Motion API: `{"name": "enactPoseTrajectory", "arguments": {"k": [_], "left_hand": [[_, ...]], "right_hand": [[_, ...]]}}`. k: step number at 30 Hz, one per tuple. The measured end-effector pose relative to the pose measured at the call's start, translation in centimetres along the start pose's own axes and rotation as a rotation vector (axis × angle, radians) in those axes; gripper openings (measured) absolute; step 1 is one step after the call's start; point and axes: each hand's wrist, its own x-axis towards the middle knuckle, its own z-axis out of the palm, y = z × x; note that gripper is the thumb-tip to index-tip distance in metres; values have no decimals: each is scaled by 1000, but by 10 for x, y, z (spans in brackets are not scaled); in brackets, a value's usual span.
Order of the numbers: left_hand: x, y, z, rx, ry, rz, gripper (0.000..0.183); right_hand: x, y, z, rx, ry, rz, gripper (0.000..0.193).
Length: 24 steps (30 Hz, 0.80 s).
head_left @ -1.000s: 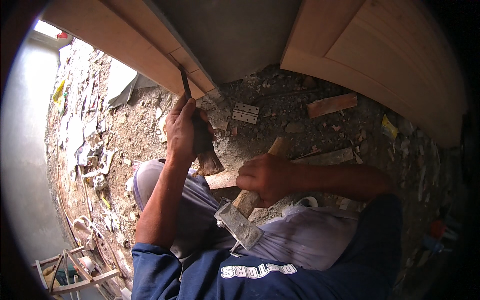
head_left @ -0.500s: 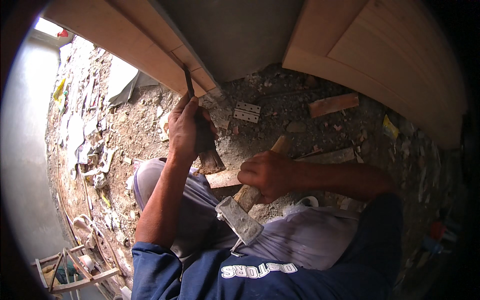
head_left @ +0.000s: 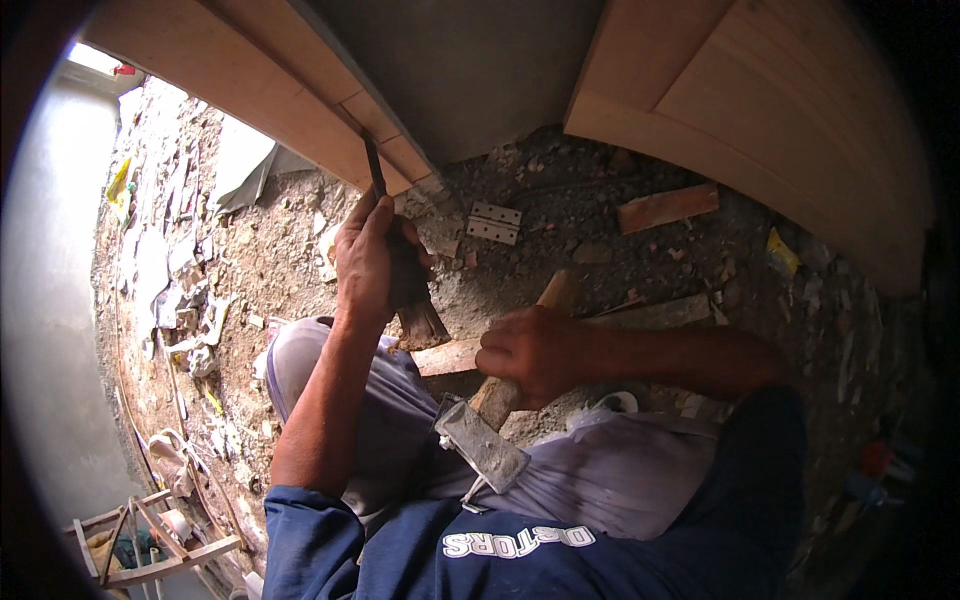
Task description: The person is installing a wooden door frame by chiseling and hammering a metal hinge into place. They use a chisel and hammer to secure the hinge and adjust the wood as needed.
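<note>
My left hand (head_left: 364, 258) is closed around a chisel (head_left: 374, 168) with a dark blade and a worn wooden butt sticking out below the fist. The blade's tip rests against the wooden door frame (head_left: 285, 110), beside a scored rectangle near its lower end. In my right hand (head_left: 532, 352) is a hammer (head_left: 482, 448), gripped by its wooden handle. Its grey metal head hangs low, close to my lap and apart from the chisel. A metal hinge (head_left: 494, 224) with screw holes lies on the ground beyond my hands.
A panelled wooden door (head_left: 790, 110) stands at the far right. Rubble, wood scraps and a reddish wood piece (head_left: 668, 208) litter the ground. Paper and plastic litter (head_left: 190, 320) spreads along the left, near a grey wall (head_left: 55, 300). A wooden frame (head_left: 170, 565) sits at the lower left.
The hammer head has dropped slightly toward my lap. The chisel's tip has shifted a little to the left on the wood; both grips stay the same.
</note>
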Motion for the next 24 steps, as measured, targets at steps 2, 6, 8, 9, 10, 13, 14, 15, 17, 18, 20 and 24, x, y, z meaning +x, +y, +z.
{"name": "enactPoseTrajectory", "arguments": {"k": [2, 6, 8, 9, 10, 13, 14, 15, 17, 18, 20, 24], "left_hand": [[1, -1, -2, -9, -10, 2, 37], [-1, 1, 1, -18, -10, -38, 39], [0, 0, 0, -11, -19, -26, 40], [0, 0, -1, -7, -23, -20, 41], [-1, 0, 0, -13, -12, -18, 30], [-3, 2, 2, -26, 1, -12, 14], [-3, 1, 3, -28, -7, -10, 14], [-3, 1, 3, -29, -15, -9, 15], [-5, 4, 5, -24, -7, -16, 16], [-5, 5, 6, -22, -3, -20, 16], [-5, 4, 5, -11, -1, -13, 17], [-3, 4, 4, 12, 2, -9, 17]], "right_hand": [[0, 2, 1, -14, 5, 2, 46], [0, 2, 0, -9, 4, 5, 48], [1, 2, -1, -7, -17, 1, 50], [2, 3, -2, -5, -34, -6, 52], [3, 3, -3, -5, -51, -14, 54], [2, 2, -6, -1, -65, 8, 53], [1, 2, -6, -6, -68, 6, 53], [1, 3, -6, -10, -70, 3, 53], [1, 4, -5, -11, -64, 1, 53], [1, 4, -5, -8, -55, 1, 53], [2, 4, -4, -3, -47, 1, 53], [1, 4, -2, -10, -38, 19, 49]]}}
